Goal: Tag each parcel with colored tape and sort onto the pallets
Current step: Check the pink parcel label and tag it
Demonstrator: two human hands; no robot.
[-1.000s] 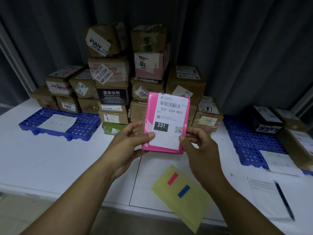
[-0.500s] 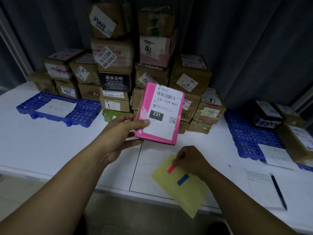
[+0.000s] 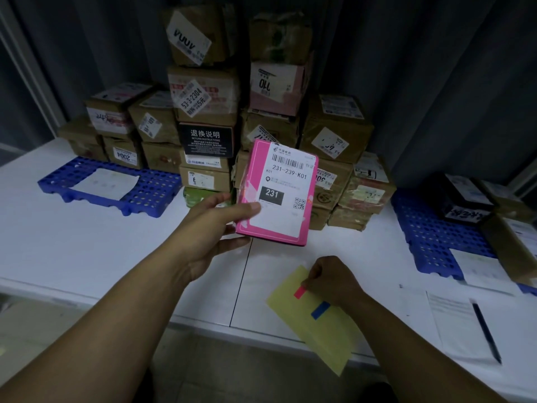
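My left hand [image 3: 213,228] holds a pink parcel [image 3: 276,193] upright above the white table, its white label reading 231-239-K01 facing me. A yellow sheet [image 3: 322,324] lies at the table's front edge and carries a red tape strip [image 3: 298,292] and a blue tape strip [image 3: 320,310]. My right hand [image 3: 334,279] rests on the sheet with its fingertips pinching the upper end of the red strip. One blue pallet [image 3: 145,190] lies to the left and holds only a paper. Another blue pallet [image 3: 424,231] lies to the right.
A tall stack of brown cardboard parcels [image 3: 209,106] stands at the back against a grey curtain. The right pallet carries a black box [image 3: 462,199] and brown boxes [image 3: 514,245]. A printed sheet with a pen [image 3: 486,333] lies at the front right.
My right hand let go of the pink parcel, dropped to the yellow sheet and took hold of the red strip. My left hand alone kept the parcel, tilted slightly.
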